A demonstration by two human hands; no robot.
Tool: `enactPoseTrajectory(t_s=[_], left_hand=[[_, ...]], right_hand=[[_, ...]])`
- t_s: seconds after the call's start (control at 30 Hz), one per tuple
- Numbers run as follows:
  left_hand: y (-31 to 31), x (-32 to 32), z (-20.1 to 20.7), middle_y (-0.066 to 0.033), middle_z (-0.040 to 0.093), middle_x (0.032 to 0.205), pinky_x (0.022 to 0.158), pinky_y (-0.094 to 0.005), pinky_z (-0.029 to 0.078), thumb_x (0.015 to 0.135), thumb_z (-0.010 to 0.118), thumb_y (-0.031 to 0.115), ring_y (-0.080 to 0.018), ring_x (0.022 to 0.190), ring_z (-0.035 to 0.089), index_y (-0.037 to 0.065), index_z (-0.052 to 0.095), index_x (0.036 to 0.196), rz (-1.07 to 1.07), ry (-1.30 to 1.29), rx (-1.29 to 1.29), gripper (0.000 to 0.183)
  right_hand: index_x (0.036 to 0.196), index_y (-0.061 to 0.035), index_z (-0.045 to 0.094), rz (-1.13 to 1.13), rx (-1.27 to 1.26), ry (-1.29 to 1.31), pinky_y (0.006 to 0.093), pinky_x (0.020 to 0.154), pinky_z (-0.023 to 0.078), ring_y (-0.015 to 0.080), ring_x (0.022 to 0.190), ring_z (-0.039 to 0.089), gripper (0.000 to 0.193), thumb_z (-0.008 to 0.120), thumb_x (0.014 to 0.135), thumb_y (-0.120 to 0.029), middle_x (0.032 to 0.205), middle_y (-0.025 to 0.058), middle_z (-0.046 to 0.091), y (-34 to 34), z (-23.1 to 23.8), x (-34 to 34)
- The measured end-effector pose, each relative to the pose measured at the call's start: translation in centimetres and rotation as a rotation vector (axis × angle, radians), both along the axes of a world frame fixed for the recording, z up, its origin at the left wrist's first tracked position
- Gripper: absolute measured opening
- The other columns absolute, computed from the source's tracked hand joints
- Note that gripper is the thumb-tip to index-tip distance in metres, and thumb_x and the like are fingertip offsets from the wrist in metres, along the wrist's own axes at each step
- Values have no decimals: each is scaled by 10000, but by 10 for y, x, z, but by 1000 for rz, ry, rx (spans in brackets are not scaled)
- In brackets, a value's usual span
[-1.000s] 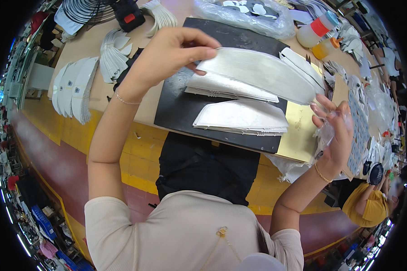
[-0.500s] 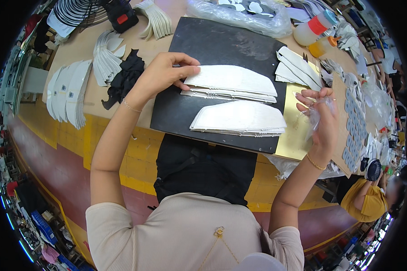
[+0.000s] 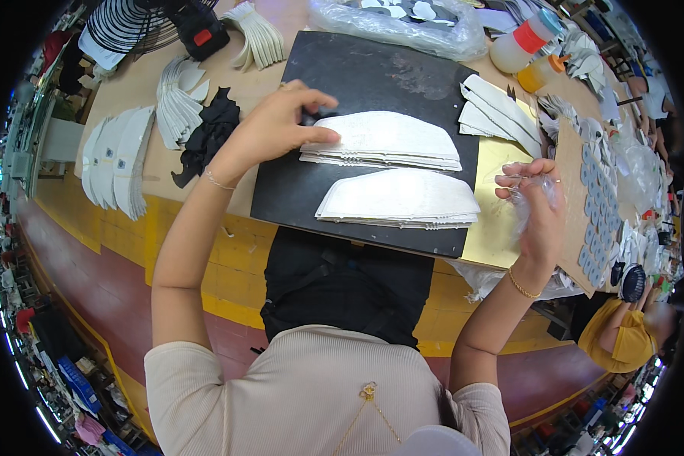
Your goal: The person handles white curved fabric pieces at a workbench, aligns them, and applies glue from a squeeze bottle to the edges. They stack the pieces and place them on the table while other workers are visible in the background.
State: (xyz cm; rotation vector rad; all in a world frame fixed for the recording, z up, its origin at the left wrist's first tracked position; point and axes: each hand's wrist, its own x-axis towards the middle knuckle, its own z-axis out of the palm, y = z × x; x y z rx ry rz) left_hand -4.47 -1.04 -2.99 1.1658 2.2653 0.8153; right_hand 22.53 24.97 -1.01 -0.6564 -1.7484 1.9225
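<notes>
Site: factory-type wkshop, cut-pc handling. Evidence: tan workbench (image 3: 166,169) w/ stacked white cut pcs (image 3: 395,133), bundled strips (image 3: 176,106), plastic btls (image 3: 507,55) & clear bag (image 3: 471,42) of further pcs; yellow/red floor (image 3: 102,266); co-worker (image 3: 614,334) at R; strip lights (image 3: 47,424) at L edge.

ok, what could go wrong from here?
1. Left hand is at the left end of the upper white stack; a sideways push could skew its layers, whose edges already look uneven.
2. The lower white stack lies close by on the same black board, so a nudge might run the two together.
3. Right hand has crumpled clear plastic in its grip; it might catch the fanned white pieces nearby.
</notes>
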Motion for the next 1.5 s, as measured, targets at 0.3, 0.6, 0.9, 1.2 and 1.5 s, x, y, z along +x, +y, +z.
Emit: enactPoseTrajectory(t_s=[0.3,0.6,0.9,1.2,1.5], left_hand=[[74,31,0,-145,531,1352,1044,-408,424,750,745,163,-334,1223,480,148,358,1505,-467,227,49,848],[90,37,29,-196,603,1276,1000,-407,454,739,737,151,-338,1147,574,131,357,1513,-598,220,-135,862],[234,5,-3,-171,706,928,774,-352,525,803,772,365,-273,864,682,-11,675,1091,-219,261,-91,483],[229,32,-4,-94,681,812,639,-270,504,790,765,152,-132,700,623,-42,689,943,-132,-138,380,258],[129,102,20,-127,692,945,674,-291,545,857,688,76,-207,810,689,12,722,1092,-191,-296,446,246]], right_hand=[[1032,-31,514,68,51,73,307,769,523,187,829,657,104,533,935,1,998,149,655,-9,-7,4],[1047,-43,519,-48,3,48,316,723,523,165,774,621,146,592,921,-28,920,109,620,-12,-7,12],[999,-41,582,-61,139,-52,213,677,458,63,721,524,185,720,898,-114,793,-14,554,-19,-9,13],[1171,10,607,-172,-28,2,218,553,515,108,721,661,292,665,947,-168,847,19,630,-27,-8,6],[970,-11,692,-194,4,-53,195,497,453,56,601,588,233,719,914,-235,745,3,641,-36,-22,-19]])
